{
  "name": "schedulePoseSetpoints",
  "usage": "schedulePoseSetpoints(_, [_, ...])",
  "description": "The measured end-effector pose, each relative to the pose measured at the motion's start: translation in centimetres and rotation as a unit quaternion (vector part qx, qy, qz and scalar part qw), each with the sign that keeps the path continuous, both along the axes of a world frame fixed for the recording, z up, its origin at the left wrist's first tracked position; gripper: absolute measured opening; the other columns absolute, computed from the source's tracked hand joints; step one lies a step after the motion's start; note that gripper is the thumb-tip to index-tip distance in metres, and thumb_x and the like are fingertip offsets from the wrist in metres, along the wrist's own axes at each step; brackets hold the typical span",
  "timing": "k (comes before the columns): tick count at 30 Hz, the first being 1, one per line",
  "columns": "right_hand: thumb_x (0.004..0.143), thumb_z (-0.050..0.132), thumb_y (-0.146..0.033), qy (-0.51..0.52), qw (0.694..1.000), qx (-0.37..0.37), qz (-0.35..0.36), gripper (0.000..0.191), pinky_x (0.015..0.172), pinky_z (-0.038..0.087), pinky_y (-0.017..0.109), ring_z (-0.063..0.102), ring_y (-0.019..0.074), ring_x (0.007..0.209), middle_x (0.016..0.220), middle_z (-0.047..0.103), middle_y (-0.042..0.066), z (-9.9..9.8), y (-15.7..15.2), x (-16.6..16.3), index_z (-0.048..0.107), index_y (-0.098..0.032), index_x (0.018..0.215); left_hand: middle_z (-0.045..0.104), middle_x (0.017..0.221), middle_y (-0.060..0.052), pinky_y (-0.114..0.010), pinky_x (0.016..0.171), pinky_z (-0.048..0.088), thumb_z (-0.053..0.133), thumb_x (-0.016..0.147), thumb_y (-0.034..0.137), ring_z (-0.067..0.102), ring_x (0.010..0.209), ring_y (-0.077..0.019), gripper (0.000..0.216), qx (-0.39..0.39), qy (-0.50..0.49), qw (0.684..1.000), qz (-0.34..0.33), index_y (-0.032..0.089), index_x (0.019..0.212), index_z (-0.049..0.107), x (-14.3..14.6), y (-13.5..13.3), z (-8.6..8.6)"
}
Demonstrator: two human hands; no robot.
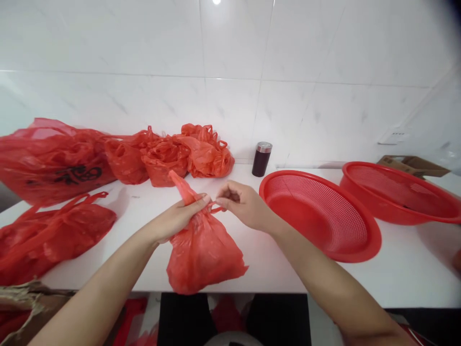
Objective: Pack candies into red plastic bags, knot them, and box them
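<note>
A filled red plastic bag (203, 252) stands on the white counter (273, 262) at its front edge. My left hand (180, 217) is closed around the bag's gathered neck, with one handle sticking up and back above it. My right hand (241, 204) pinches the other thin handle strip just right of the neck, fingers closed on it. The two hands almost touch at the top of the bag.
Several more red bags (169, 156) lie along the tiled wall at the back left, a large one (50, 161) at far left and another (54, 235) near the front left. A dark jar (261, 159) stands by the wall. Two red mesh baskets (320, 216) (399, 192) sit to the right.
</note>
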State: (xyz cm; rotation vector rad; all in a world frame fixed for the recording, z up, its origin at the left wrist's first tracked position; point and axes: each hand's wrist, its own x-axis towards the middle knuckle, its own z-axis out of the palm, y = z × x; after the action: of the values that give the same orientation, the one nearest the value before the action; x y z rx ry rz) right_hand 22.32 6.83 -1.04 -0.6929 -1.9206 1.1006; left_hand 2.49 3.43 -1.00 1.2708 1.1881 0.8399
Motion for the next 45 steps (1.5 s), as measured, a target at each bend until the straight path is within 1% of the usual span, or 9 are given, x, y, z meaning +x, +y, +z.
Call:
schedulePoseSetpoints(10, [0.086,0.065,-0.029,0.198,0.978,-0.054,-0.023,0.012,0.069,0.053,0.025,0.061,0.0096,0.072,0.079,0.060,-0.003,-0.2,-5.1,-2.0,0.057,-0.021,0.087,0.070,0.083,-0.002,-0.030,0.076,0.052,0.060,0.085,0.046,0.065,0.082,-0.0187,0.026,0.045,0.016,0.995,-0.082,0.022,0.085,0.070,-1.8,-0.1,-0.6])
schedulePoseSetpoints(13, [0.085,0.066,-0.031,0.176,0.981,-0.054,0.067,0.014,0.070,0.053,0.025,0.062,0.0101,0.074,0.081,0.061,-0.002,-0.8,-5.1,-2.2,0.058,-0.022,0.093,0.073,0.087,-0.003,-0.032,0.078,0.053,0.063,0.085,0.041,0.067,0.087,-0.0209,0.021,0.083,0.004,0.991,-0.107,0.024,0.088,0.074,-2.3,0.0,-0.7])
schedulePoseSetpoints(17, [0.092,0.057,-0.036,0.144,0.989,0.005,-0.012,0.020,0.088,0.049,0.031,0.063,0.0134,0.093,0.095,0.065,0.001,-1.6,-3.0,-1.8,0.059,-0.025,0.108,0.075,0.088,-0.005,-0.033,0.074,0.054,0.068,0.081,0.034,0.069,0.083,-0.0219,0.016,0.110,0.036,0.983,-0.141,0.025,0.091,0.077,-2.0,0.0,-0.7])
schedulePoseSetpoints(22, [0.099,0.038,-0.043,0.016,0.997,-0.078,-0.017,0.035,0.091,0.046,0.036,0.062,0.0157,0.094,0.100,0.066,0.002,-4.1,-1.1,-2.1,0.054,-0.027,0.127,0.070,0.080,-0.005,-0.030,0.067,0.052,0.064,0.081,0.027,0.065,0.074,-0.0200,0.010,0.159,0.068,0.964,-0.202,0.019,0.080,0.071,-0.9,-0.2,-0.6])
schedulePoseSetpoints(26, [0.096,0.042,-0.032,0.072,0.988,-0.133,-0.028,0.029,0.098,0.043,0.033,0.057,0.0160,0.109,0.115,0.063,0.002,-6.1,-1.5,-2.7,0.060,-0.024,0.117,0.057,0.065,0.003,-0.024,0.056,0.043,0.058,0.074,0.014,0.054,0.058,-0.0127,0.007,0.261,0.144,0.951,-0.086,0.019,0.071,0.055,0.3,-0.4,-2.2])
schedulePoseSetpoints(32, [0.087,0.049,-0.022,0.114,0.954,-0.271,0.063,0.021,0.070,0.050,0.027,0.061,0.0128,0.072,0.082,0.063,-0.001,-6.5,-2.1,-2.4,0.059,-0.022,0.105,0.061,0.113,-0.004,-0.029,0.083,0.046,0.052,0.081,0.011,0.061,0.099,-0.0186,0.019,0.408,0.217,0.885,0.063,0.022,0.094,0.059,1.4,-1.0,-4.8])
schedulePoseSetpoints(37, [0.083,0.047,-0.018,0.008,0.997,-0.017,-0.073,0.014,0.070,0.047,0.028,0.059,0.0146,0.078,0.085,0.062,0.000,-6.6,-2.3,-2.0,0.059,-0.021,0.090,0.065,0.116,-0.005,-0.031,0.089,0.047,0.053,0.090,0.021,0.063,0.103,-0.0194,0.031,0.379,0.217,0.899,0.034,0.026,0.119,0.061,0.7,-1.3,-5.8])
schedulePoseSetpoints(41, [0.075,0.049,-0.011,-0.053,0.959,0.205,-0.187,0.015,0.075,0.046,0.032,0.058,0.0180,0.083,0.090,0.062,0.005,-7.4,-2.1,-2.1,0.056,-0.021,0.083,0.065,0.121,-0.007,-0.033,0.090,0.048,0.049,0.094,0.025,0.063,0.105,-0.0209,0.036,0.363,0.221,0.905,0.011,0.027,0.129,0.058,0.0,-1.8,-6.7])
schedulePoseSetpoints(45, [0.073,0.048,-0.009,-0.030,0.969,0.166,-0.183,0.016,0.071,0.047,0.030,0.057,0.0160,0.076,0.081,0.061,0.001,-7.7,-2.2,-2.2,0.051,-0.022,0.082,0.070,0.114,-0.006,-0.033,0.084,0.050,0.048,0.095,0.030,0.066,0.096,-0.0215,0.031,0.330,0.225,0.916,0.022,0.028,0.122,0.063,-0.3,-2.6,-6.9])
